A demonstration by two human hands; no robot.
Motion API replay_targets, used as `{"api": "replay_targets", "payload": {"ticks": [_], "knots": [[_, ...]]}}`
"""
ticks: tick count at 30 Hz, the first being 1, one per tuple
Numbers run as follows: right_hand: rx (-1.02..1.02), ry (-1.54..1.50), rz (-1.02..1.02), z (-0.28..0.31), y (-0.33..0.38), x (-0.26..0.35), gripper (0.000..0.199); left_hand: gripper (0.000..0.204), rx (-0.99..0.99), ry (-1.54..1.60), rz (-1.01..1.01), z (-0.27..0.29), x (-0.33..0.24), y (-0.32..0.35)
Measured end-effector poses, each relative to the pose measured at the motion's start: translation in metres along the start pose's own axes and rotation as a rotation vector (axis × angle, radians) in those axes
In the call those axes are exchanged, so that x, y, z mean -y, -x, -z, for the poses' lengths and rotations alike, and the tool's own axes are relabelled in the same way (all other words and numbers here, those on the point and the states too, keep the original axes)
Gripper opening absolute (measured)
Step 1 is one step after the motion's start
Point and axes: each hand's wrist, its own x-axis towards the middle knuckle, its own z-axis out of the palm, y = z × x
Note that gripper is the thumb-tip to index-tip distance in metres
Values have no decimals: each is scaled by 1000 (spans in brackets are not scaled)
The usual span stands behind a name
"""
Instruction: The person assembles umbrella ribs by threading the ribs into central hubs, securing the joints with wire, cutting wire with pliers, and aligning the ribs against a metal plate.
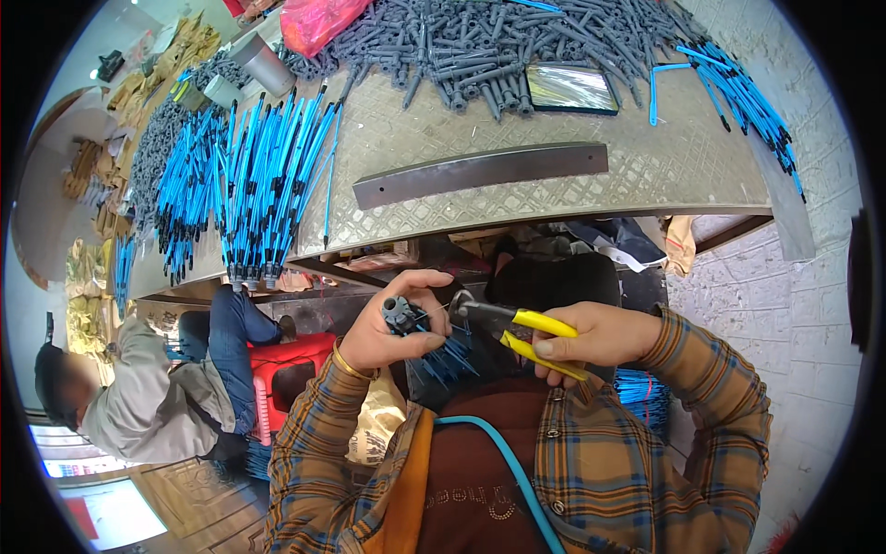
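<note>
- Head view, progress: judging by the table [554,198], much is already processed and much remains. A neat row of blue rods with dark tips [263,180] lies on the far left of the tabletop, and a smaller batch of blue rods [738,92] lies at the far right edge. A big heap of loose grey plastic parts [498,42] waits at the far side, so the work looks somewhere in the middle.
- Head view, piece in hand: the left hand [383,323] is closed around a grey fitting with blue strands [411,328]. The fitting's round end sticks up between thumb and forefinger, while the blue strands fan out to the right and nearer, below the fingers.
- Head view, tool: the right hand [591,337] is clenched on the yellow-handled pliers [517,323]. Their dark nose points left and ends just beside the fitting; whether it touches is hard to tell.
- Head view, surroundings: a flat metal bar [480,174] rests mid-table, and a seated person [148,397] is at the near left.
</note>
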Motion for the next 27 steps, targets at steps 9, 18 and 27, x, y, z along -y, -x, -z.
{"api": "replay_targets", "payload": {"ticks": [9, 18, 27], "knots": [[-291, 26, 396, -21, -43, 6, 26, 53, 5, 149, -84, -7, 5, 3], [-476, 338, 800, -40, -78, 14, 20, 49, -92, 60, 41, -3, 2, 16], [-553, 477, 885, -49, -78, 17, 22, 56, -85, -36, 99, -5, -4, 19]]}}
